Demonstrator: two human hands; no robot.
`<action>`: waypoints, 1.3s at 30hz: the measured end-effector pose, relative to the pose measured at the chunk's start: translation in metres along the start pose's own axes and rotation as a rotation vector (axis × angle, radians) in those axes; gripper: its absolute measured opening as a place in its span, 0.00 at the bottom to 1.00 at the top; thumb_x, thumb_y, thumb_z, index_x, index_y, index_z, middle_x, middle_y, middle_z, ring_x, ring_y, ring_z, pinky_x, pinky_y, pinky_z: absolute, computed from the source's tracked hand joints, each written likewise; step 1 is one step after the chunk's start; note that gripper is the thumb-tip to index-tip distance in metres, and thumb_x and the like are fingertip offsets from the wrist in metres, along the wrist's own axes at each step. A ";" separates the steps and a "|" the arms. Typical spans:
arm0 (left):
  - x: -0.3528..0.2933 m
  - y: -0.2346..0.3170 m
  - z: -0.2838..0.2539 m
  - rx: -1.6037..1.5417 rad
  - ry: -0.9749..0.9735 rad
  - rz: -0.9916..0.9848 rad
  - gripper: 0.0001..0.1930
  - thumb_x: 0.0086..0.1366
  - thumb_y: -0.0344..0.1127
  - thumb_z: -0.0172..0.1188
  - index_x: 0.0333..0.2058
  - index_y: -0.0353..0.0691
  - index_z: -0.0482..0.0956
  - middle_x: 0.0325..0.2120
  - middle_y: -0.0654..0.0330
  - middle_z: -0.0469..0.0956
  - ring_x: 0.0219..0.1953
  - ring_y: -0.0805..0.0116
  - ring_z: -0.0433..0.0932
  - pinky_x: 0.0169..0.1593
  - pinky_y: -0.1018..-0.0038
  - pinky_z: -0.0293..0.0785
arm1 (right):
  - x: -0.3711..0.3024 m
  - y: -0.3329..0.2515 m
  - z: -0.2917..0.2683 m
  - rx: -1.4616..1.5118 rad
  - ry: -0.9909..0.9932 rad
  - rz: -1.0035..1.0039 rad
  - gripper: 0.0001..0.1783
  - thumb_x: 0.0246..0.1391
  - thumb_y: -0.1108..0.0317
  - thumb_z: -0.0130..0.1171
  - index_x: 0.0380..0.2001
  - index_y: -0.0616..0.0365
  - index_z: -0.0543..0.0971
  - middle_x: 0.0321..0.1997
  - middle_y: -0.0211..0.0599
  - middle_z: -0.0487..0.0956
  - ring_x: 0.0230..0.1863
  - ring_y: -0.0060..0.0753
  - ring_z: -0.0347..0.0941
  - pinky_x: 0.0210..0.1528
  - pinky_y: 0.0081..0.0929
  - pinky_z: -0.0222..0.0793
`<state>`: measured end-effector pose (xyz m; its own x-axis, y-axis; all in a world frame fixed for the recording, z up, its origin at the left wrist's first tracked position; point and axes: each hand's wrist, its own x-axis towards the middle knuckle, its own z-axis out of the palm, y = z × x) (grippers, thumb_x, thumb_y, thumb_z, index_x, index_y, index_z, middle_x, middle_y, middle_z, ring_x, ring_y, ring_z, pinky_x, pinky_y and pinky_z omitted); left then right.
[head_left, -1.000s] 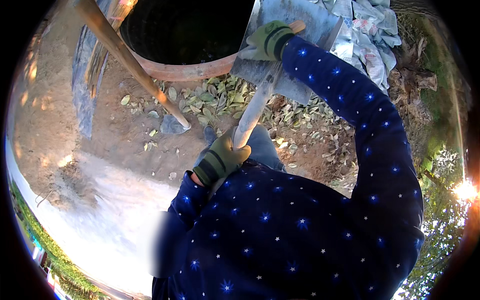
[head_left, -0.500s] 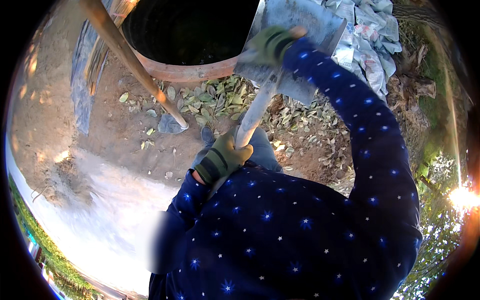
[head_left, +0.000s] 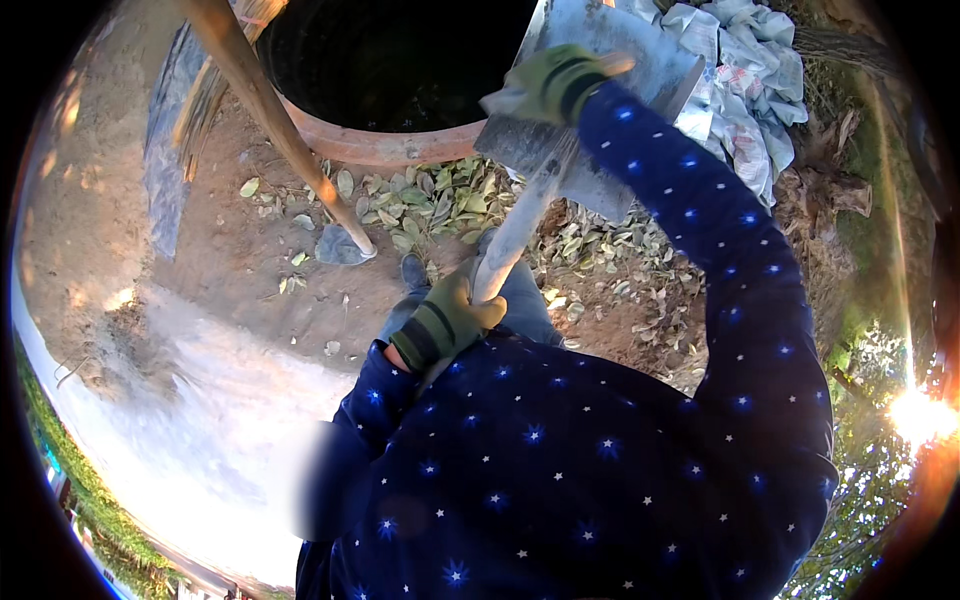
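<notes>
A large flat metal shovel (head_left: 600, 190) reaches from my waist up to its broad, upturned-edge blade beside a round pit. My left hand (head_left: 445, 320), in a green glove with dark bands, is closed around its pale shaft. Over the blade is my right hand (head_left: 555, 85), in a matching glove, the arm stretched far forward. Its fingertips are smeared by motion beside a pale grey patch, so I cannot tell whether they hold anything or touch the metal.
The pit has a reddish rim (head_left: 400, 148) and a dark inside. A wooden-handled tool (head_left: 290, 140) stands on the soil at left, near a bundle of sticks (head_left: 205, 110). Fallen leaves (head_left: 440, 205) lie below the rim. Crumpled pale sacks (head_left: 745, 90) lie at right by a stump (head_left: 835, 185).
My right hand has shifted slightly right over the blade and shows less blur. The blade has edged a little right in view. My left hand keeps its grip on the shaft.
</notes>
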<state>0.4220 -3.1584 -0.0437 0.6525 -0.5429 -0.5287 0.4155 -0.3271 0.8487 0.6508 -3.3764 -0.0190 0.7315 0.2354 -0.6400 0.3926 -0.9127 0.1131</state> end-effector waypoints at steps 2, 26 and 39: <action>0.003 -0.004 0.004 -0.025 -0.029 0.019 0.22 0.58 0.39 0.62 0.49 0.33 0.73 0.30 0.58 0.78 0.34 0.68 0.77 0.40 0.67 0.74 | 0.005 0.045 0.035 0.236 0.140 -0.185 0.39 0.62 0.30 0.39 0.43 0.52 0.84 0.32 0.41 0.84 0.34 0.39 0.83 0.42 0.41 0.79; 0.007 -0.019 0.006 -0.009 -0.027 0.034 0.23 0.59 0.38 0.61 0.51 0.33 0.72 0.28 0.62 0.75 0.25 0.71 0.74 0.32 0.71 0.72 | -0.015 -0.002 0.027 -0.098 0.148 -0.065 0.37 0.57 0.28 0.44 0.41 0.50 0.84 0.37 0.41 0.85 0.37 0.44 0.83 0.44 0.42 0.76; 0.009 -0.012 0.009 -0.104 -0.108 -0.152 0.22 0.60 0.36 0.60 0.51 0.34 0.70 0.25 0.66 0.73 0.22 0.78 0.71 0.27 0.75 0.69 | -0.009 0.010 0.033 -0.020 0.159 -0.055 0.39 0.57 0.27 0.42 0.41 0.49 0.84 0.38 0.44 0.84 0.40 0.46 0.82 0.47 0.45 0.75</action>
<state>0.4173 -3.1661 -0.0582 0.5079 -0.5754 -0.6411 0.5705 -0.3329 0.7508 0.6297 -3.3984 -0.0370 0.7870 0.3359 -0.5175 0.4443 -0.8905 0.0978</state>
